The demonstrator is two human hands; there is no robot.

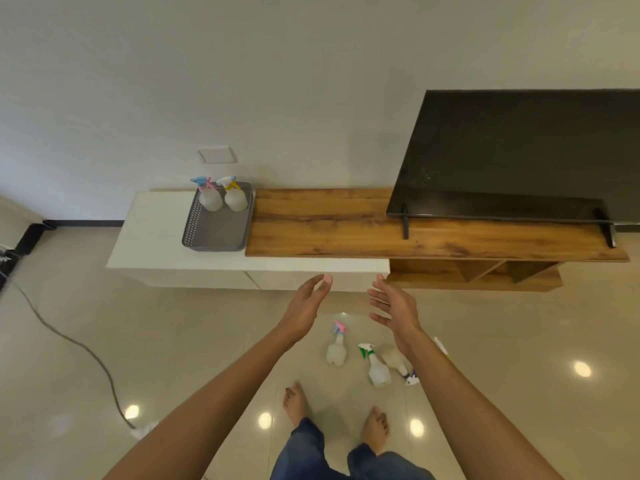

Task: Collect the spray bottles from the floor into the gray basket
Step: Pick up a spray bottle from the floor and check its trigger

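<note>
Two spray bottles already stand in the gray basket [216, 223] on the white cabinet [152, 233]: one with a blue and pink head [209, 195], one with a yellow trigger [235, 199]. At least three are left on the floor [104, 341] by my feet: a pink-topped one [336, 348], a green-topped one [377, 370] and one lying partly behind my right arm [398, 362]. My left hand [304, 306] and right hand [394, 308] are both held out, fingers loose, holding nothing. I judge the job under halfway. No labels or writing are readable.

Dark television [519, 154] on wooden shelf [346, 223], white cabinet [152, 237], grey floor cable [69, 341]
</note>
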